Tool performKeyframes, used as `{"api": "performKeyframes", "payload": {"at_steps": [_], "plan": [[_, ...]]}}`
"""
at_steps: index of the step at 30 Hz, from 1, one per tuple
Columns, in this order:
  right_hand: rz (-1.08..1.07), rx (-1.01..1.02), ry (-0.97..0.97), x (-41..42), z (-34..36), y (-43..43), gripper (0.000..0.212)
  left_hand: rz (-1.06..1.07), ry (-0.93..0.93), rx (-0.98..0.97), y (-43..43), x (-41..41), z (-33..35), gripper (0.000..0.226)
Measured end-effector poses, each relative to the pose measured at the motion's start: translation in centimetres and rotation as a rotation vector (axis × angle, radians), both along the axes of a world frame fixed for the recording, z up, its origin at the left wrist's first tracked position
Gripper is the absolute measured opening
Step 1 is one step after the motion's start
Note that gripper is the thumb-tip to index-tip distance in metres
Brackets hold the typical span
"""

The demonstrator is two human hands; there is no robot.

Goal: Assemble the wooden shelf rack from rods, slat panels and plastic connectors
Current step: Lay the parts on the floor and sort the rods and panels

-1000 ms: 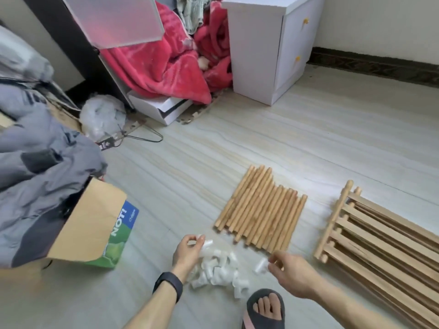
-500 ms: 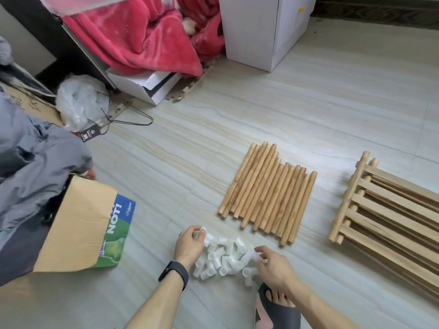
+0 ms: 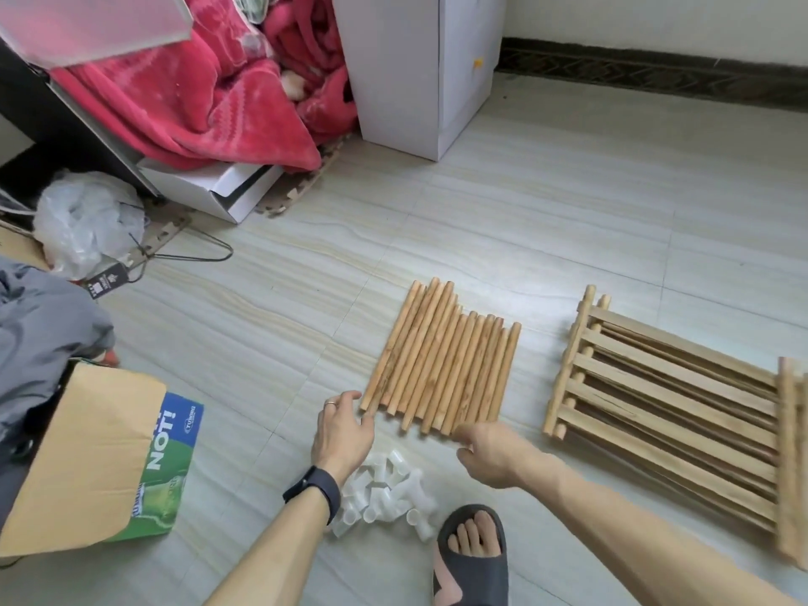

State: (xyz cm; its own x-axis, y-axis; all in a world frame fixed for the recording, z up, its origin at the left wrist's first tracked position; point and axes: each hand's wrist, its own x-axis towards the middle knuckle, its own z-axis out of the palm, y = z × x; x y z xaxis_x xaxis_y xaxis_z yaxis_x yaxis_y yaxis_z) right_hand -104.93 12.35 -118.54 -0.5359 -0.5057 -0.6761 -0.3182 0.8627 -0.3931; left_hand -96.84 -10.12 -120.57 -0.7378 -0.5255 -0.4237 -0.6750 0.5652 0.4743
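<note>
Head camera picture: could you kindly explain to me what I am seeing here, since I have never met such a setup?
There is no machine here: a person works with two bare hands, and the single camera sits on their head, looking forward and down. On the tiled floor lie a row of wooden rods, a stack of slat panels to the right, and a pile of white plastic connectors nearest the person. The left hand touches the near end of the leftmost rod with straight fingers. The right hand reaches to the rods' near ends with loosely curled fingers and seems to hold nothing. No rod sits in a connector yet.
</note>
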Motion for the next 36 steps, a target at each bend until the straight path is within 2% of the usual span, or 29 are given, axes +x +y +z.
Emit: {"api": "performKeyframes", "payload": {"at_steps": [4,8,11,15,19,21,23,26,32,36], "plan": [[0.107,0.124,0.205,-6.0,5.7,4.4,0.038,-0.162,0.063,0.064,4.9,-5.5,2.5,0.044],[-0.005,0.143,0.341,-10.0,9.9,11.1,0.037,-0.324,0.071,0.196,11.6,-10.2,3.9,0.047],[-0.303,0.025,0.327,-10.1,10.1,17.4,0.032,-0.452,0.026,0.203,16.2,-12.1,3.8,0.049],[-0.81,-0.139,0.288,-6.4,6.0,26.2,0.029,-0.552,-0.065,0.25,21.0,-13.0,1.9,0.056],[-1.331,-0.164,0.351,-2.0,0.7,32.7,0.038,-0.546,-0.129,0.315,23.8,-13.8,-0.4,0.065],[-1.476,-0.13,0.342,-0.7,-1.3,34.7,0.05,-0.507,-0.143,0.319,24.5,-14.4,-1.5,0.063],[-1.491,-0.109,0.271,0.0,-3.0,35.9,0.062,-0.445,-0.145,0.32,24.8,-15.1,-2.4,0.057],[-1.442,-0.101,0.183,0.5,-5.0,37.0,0.066,-0.418,-0.133,0.323,25.5,-15.6,-3.5,0.05],[-1.398,-0.048,0.286,1.8,-7.0,40.7,0.051,-0.528,-0.114,0.279,29.0,-16.5,-4.0,0.057],[-1.419,-0.003,0.313,3.5,-7.6,44.6,0.051,-0.678,-0.174,0.284,32.8,-17.2,-3.4,0.059]]}}
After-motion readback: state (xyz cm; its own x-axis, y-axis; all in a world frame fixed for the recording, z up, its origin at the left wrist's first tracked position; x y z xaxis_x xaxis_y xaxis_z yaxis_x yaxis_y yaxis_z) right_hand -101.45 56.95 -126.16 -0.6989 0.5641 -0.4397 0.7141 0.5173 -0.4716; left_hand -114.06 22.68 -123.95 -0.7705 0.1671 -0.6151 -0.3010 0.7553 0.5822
